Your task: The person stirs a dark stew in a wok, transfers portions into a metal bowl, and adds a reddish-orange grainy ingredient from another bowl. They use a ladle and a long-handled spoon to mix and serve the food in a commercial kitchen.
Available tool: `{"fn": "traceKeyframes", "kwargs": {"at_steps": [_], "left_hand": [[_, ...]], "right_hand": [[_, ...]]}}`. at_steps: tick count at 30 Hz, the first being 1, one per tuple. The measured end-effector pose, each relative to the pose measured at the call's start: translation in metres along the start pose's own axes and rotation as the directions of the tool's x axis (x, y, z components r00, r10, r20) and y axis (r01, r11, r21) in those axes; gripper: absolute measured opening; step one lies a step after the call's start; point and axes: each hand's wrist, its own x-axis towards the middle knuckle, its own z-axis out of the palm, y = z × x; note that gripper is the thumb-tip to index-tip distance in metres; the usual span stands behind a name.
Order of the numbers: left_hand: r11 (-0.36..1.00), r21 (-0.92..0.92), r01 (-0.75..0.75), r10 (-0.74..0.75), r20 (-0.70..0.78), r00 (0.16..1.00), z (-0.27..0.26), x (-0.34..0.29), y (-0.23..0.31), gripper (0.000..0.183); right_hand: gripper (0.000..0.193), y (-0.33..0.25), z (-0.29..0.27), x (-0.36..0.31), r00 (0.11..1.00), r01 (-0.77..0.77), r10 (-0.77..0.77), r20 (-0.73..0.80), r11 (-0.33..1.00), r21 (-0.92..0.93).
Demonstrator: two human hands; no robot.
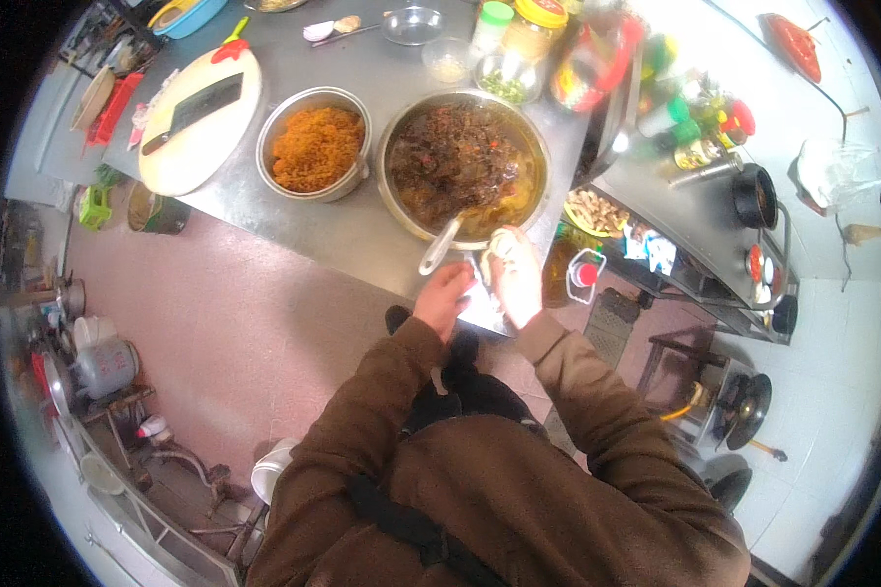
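Note:
Near the front corner of the steel table (362,256), my right hand (521,284) is closed round a pale, whitish lump (500,243), too washed out by glare to name. Close beside it, my left hand (443,298) has its fingers curled together; whatever they hold, if anything, is hidden. Just beyond both hands stands a wide steel basin (386,186) of dark brown, saucy food (455,147) with yellowish oil. A spoon with a light handle (441,245) leans over the basin's near rim. Left of the basin sits a steel pot (264,147) filled with orange, crumbly food (315,147).
A cleaver (201,108) lies on a round cutting board (171,171) at left. Behind the basin are a bowl of chopped greens (504,86) and several jars (538,22). Right of my hands are a red-capped oil jug (585,275) and a yellow basket (597,212). A shelf (656,161) stands beyond.

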Motion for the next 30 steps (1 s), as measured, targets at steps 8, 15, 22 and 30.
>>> {"fn": "traceKeyframes", "kwargs": {"at_steps": [8, 15, 22, 30], "left_hand": [[0.996, -0.088, 0.011, -0.033, -0.254, 0.967, -0.1, -0.033, 0.058, 0.032], [0.952, 0.08, -0.294, 0.296, -0.479, 0.827, -0.131, 0.003, 0.19, 0.045], [0.974, 0.129, -0.185, 0.226, -0.544, 0.808, -0.143, 0.028, 0.248, 0.042], [0.962, 0.164, -0.216, 0.27, -0.486, 0.831, -0.162, 0.042, 0.247, 0.025]], "right_hand": [[0.044, 0.008, -0.012, 0.051, 0.99, 0.121, -0.13, -0.06, 0.982, -0.142], [0.044, 0.037, -0.021, 0.065, 0.949, -0.102, 0.144, -0.281, 0.982, 0.159], [0.083, 0.043, 0.017, 0.013, 1.0, 0.014, -0.014, 0.002, 0.978, -0.206], [0.054, -0.005, 0.006, -0.022, 0.931, -0.33, 0.263, 0.252, 0.902, 0.279]]}}
